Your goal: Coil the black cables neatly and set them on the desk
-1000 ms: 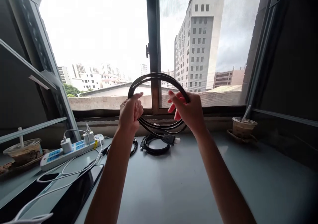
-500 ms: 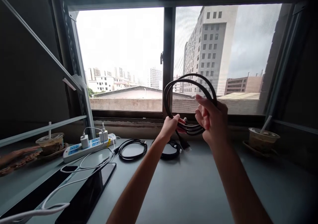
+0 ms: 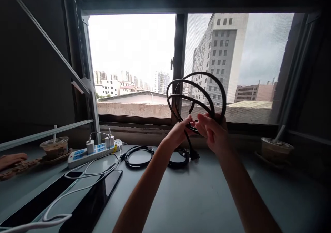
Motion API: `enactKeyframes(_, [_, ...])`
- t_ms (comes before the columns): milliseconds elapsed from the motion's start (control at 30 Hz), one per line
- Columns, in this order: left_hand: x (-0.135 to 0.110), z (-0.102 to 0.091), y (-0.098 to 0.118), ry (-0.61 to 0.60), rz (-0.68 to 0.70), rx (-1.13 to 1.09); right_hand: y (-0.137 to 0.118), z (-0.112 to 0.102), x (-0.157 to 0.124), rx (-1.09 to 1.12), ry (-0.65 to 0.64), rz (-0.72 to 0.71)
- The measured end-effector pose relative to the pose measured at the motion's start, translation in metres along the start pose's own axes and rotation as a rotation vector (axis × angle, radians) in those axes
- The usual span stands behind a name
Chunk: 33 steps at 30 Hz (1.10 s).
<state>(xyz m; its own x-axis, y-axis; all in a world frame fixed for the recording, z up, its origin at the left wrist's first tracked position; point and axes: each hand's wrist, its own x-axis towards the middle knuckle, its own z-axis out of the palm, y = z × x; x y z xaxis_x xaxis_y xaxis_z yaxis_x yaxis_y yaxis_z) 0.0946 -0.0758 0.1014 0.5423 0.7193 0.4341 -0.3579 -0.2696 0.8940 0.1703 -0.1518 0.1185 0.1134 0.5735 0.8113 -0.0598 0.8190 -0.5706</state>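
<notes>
Both hands have drawn together at the coil's bottom. Nearest, one dark tablet (image 3: 90,198) lies on the grey table (image 3: 196,198). Above it, the left hand (image 3: 178,133) and right hand (image 3: 214,133) each close their fingers on one black cable coil (image 3: 204,73), its loops splayed upward. Beyond lie two smaller coiled cables (image 3: 126,159), one power strip (image 3: 85,155) and two drink cups (image 3: 54,147).
</notes>
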Motion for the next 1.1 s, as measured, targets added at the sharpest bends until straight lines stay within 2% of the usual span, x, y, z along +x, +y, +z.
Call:
enactKeyframes(133, [0.013, -0.014, 0.000, 0.076, 0.088, -0.308, 0.017, -0.006, 0.015, 0.142, 0.216, 0.075])
enactKeyframes(200, [0.015, -0.020, 0.002, 0.153, 0.208, -0.272, 0.023, -0.009, 0.020, 0.104, 0.357, 0.163])
enactKeyframes(267, [0.013, -0.026, 0.008, 0.234, 0.309, -0.126, 0.025, -0.013, 0.022, 0.012, 0.445, 0.253])
enactKeyframes(367, [0.007, -0.034, 0.020, 0.333, 0.369, 0.058, 0.022, -0.017, 0.021, -0.146, 0.425, 0.257])
enactKeyframes(533, [-0.005, -0.040, 0.039, 0.363, 0.310, 0.224, 0.009, -0.015, 0.015, -0.477, 0.368, -0.134])
enactKeyframes(633, [-0.009, -0.037, 0.044, 0.350, 0.301, 0.239, 0.003, -0.012, 0.010, -0.614, 0.308, -0.268])
enactKeyframes(733, [-0.013, -0.033, 0.047, 0.310, 0.279, 0.223, -0.003, -0.010, 0.007, -0.631, 0.263, -0.266])
enactKeyframes(867, [-0.016, -0.027, 0.050, 0.242, 0.225, 0.212, -0.009, -0.014, 0.007, -0.631, 0.286, -0.278])
enactKeyframes(1100, [-0.017, -0.016, 0.046, 0.055, 0.155, 0.097, -0.003, -0.037, 0.015, -0.701, 0.339, -0.321])
